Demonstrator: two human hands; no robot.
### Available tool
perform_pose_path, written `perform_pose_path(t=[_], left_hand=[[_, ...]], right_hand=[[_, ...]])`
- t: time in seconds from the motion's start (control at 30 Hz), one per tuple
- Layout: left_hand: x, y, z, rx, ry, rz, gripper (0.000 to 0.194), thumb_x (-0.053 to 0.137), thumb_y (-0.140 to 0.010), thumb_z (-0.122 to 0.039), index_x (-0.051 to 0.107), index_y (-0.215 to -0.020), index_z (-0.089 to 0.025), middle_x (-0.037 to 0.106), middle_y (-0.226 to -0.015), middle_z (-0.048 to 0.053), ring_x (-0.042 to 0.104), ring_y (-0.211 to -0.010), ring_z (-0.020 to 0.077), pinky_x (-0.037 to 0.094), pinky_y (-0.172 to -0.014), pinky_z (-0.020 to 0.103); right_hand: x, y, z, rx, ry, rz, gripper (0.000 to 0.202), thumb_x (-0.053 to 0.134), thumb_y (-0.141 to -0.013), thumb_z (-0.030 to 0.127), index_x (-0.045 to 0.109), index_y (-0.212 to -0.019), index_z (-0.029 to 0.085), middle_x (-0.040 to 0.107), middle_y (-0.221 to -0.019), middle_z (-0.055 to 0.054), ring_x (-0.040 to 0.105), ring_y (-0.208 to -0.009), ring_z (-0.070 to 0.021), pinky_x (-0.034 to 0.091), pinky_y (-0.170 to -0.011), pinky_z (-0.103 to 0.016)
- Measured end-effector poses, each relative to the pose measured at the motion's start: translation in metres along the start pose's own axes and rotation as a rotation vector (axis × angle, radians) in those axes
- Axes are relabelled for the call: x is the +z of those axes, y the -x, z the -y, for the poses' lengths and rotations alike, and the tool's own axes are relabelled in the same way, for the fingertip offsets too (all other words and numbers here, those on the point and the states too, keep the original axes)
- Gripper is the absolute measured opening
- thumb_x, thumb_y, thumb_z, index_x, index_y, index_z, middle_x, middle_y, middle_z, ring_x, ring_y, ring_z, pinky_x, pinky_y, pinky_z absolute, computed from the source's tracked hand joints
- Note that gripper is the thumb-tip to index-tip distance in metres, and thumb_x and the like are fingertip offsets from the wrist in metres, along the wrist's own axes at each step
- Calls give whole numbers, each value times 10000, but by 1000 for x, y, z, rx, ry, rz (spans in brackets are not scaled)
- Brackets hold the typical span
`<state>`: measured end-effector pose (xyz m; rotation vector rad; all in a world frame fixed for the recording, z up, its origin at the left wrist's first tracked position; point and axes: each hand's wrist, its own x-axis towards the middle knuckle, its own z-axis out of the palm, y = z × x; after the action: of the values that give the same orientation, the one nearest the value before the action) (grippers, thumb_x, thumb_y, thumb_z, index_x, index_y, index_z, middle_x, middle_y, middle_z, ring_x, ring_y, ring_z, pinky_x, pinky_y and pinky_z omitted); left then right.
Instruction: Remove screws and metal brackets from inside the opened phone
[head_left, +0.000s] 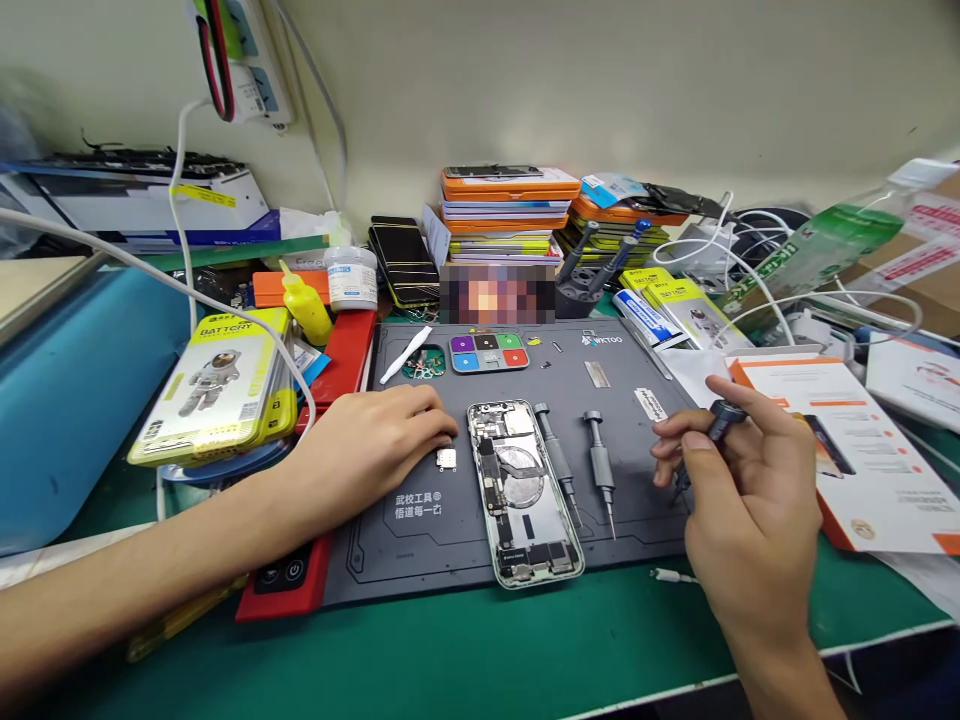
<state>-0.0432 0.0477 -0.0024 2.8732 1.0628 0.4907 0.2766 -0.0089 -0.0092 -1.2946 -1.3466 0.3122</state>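
Note:
A phone (529, 500) with its back off lies face down on the grey work mat (405, 555), its inner boards and round coil showing. Beside it, my left hand (382, 430) rests on the mat with curled fingers; a small silver metal part (447, 458) shows right at the fingertips, and the thumb is hidden. My right hand (750, 490), to the right of the phone, is closed around a dark precision screwdriver (725, 415), which slants with its tip down toward the mat. Two grey screwdrivers (598, 455) (555, 450) lie just right of the phone.
A colored screw tray (490, 353), a white pry tool (406, 354) and small loose parts sit at the mat's back. Battery boxes (217, 385) stand left, a white-and-orange box (862, 460) right. Behind are stacked boxes (510, 215) and a screwdriver holder (577, 290). A white cable (150, 270) crosses at left.

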Motion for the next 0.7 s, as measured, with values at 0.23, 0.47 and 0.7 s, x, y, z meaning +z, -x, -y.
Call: perform_pose_path(t=[0.23,0.47,0.7], left_hand=[[2,2,0,14,-1,-50,167,578,-1114,-202,739,-1159,-207,733,-1106,11,729,-904,234,521,-672,344],[5,3,1,-2,-13,-104,185,546,-1111,-150,722,-1156,-182,754,-1092,20,739,-943,242,558,-746,360],[5,3,0,-27,-21,-148,174,546,-1097,-121,703,-1140,-181,788,-1076,13,770,-920,243,543,-712,334]], right_hand=[[-1,0,-2,-12,65,1,439,662,-1009,274,599,-1443,254,710,-996,-40,607,-692,-171,522,-620,-344],[0,1,-1,-20,93,-8,449,676,-997,290,615,-1441,266,717,-998,-48,644,-766,-206,517,-637,-365],[0,3,1,-39,112,-6,452,672,-1007,279,620,-1456,263,719,-988,-47,653,-781,-198,519,-632,-346]])
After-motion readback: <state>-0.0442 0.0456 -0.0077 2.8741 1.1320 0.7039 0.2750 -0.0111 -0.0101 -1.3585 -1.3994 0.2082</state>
